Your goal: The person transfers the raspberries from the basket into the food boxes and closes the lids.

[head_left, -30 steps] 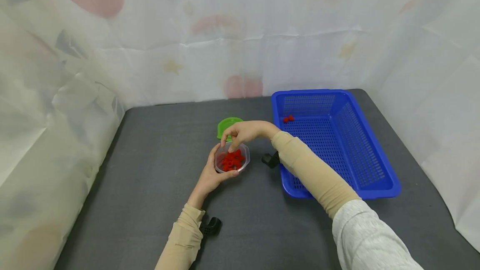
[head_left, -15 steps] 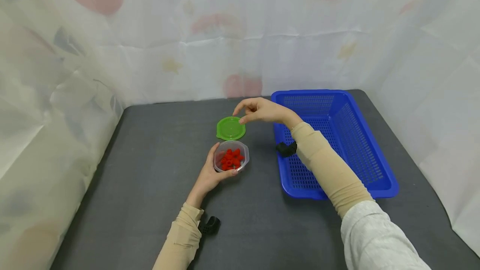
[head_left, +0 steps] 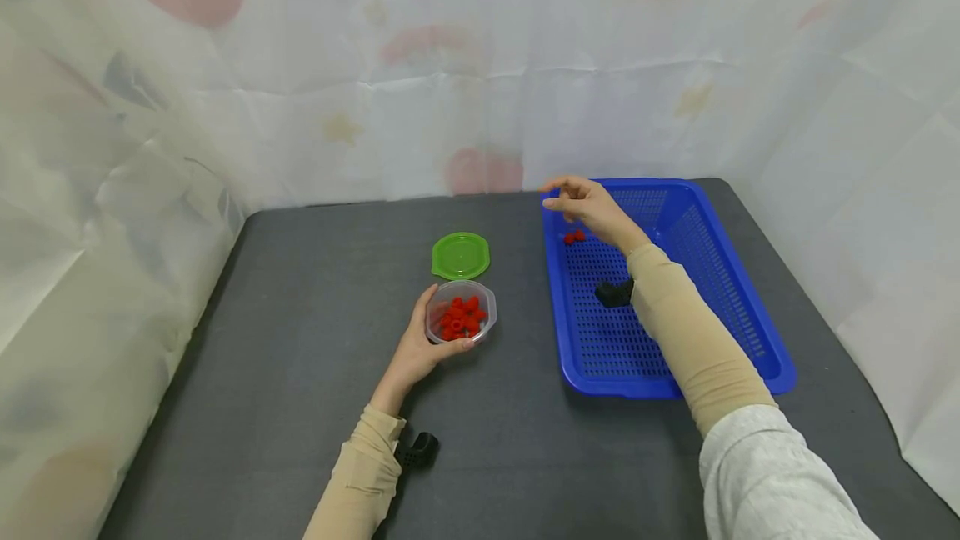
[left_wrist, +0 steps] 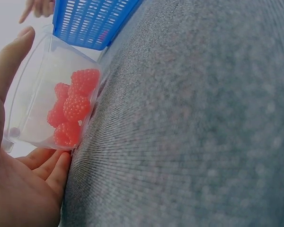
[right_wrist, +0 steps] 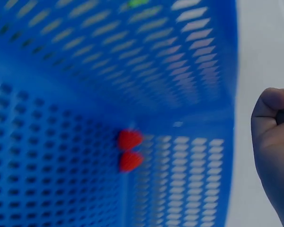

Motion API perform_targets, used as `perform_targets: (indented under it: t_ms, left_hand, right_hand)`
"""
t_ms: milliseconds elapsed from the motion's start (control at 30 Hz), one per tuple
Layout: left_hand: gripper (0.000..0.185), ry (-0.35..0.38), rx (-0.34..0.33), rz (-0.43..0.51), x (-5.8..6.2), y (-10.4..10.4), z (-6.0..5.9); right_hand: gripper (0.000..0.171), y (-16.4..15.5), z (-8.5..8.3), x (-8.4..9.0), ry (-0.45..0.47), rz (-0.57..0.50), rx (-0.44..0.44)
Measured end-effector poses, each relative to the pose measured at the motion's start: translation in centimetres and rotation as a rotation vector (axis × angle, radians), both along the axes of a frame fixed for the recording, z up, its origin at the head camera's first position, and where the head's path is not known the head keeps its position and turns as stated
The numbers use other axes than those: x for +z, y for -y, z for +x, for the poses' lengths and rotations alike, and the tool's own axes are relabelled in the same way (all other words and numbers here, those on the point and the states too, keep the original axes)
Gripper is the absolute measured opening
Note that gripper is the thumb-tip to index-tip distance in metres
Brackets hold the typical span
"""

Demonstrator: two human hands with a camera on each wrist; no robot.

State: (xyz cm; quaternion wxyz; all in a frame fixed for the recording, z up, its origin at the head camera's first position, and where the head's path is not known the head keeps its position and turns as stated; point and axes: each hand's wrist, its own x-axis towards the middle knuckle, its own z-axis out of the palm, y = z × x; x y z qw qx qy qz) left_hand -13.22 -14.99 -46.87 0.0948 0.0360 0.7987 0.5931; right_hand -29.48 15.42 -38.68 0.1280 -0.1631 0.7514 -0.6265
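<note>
Right hand (head_left: pixel 592 205) over blue basket (head_left: pixel 742 290), fingertips pinched, contents unclear; left grip cupping berry tub (head_left: pixel 461 312). Best released low beside two berries (head_left: pixel 575 237).

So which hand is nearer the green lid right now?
Left. The left hand grips the clear tub just in front of the green lid; the right hand hovers over the blue basket, farther off.

Bare table (head_left: pixel 315 357) lies open between the tub (head_left: pixel 461 319) and the basket (head_left: pixel 750 307). The lid (head_left: pixel 461 256) lies just behind the tub. The basket's walls ring its open floor.
</note>
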Motion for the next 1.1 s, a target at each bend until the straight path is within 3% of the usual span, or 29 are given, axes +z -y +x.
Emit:
perform_targets:
  t_ms: [67, 333, 467, 633, 733, 967, 1100]
  left_hand:
    - [0.103, -0.002, 0.003, 0.005, -0.1, 0.0, 0.0]
    - [0.102, -0.027, 0.026, -0.030, -2.7, 0.5, -0.8]
    - [0.101, -0.037, 0.027, -0.029, -2.6, 0.4, -0.7]
    - [0.101, -0.025, 0.035, -0.037, -3.0, 0.4, -0.8]
    - [0.102, -0.001, 0.028, -0.024, -2.7, 0.4, -0.8]
    - [0.102, 0.013, -0.004, -0.004, 0.0, -0.1, 0.0]
    - [0.102, 0.024, -0.002, -0.002, 0.5, -0.2, 0.1]
  right_hand:
    - [0.035, -0.6, -0.1, -0.7, -0.002, 0.026, -0.046]
    - [0.043, -2.2, -0.1, -2.8, 0.029, 0.058, -0.182]
    - [0.045, -2.7, 0.2, -3.4, 0.056, 0.105, -0.214]
    - [0.046, -3.9, -0.5, -5.7, 0.046, 0.187, -0.232]
    - [0.045, -4.3, -0.5, -6.5, 0.056, 0.246, -0.225]
    - [0.048, -5.0, -0.7, -8.1, 0.088, 0.364, -0.164]
    - [0.046, -5.1, -0.9, -8.6, 0.089, 0.388, -0.162]
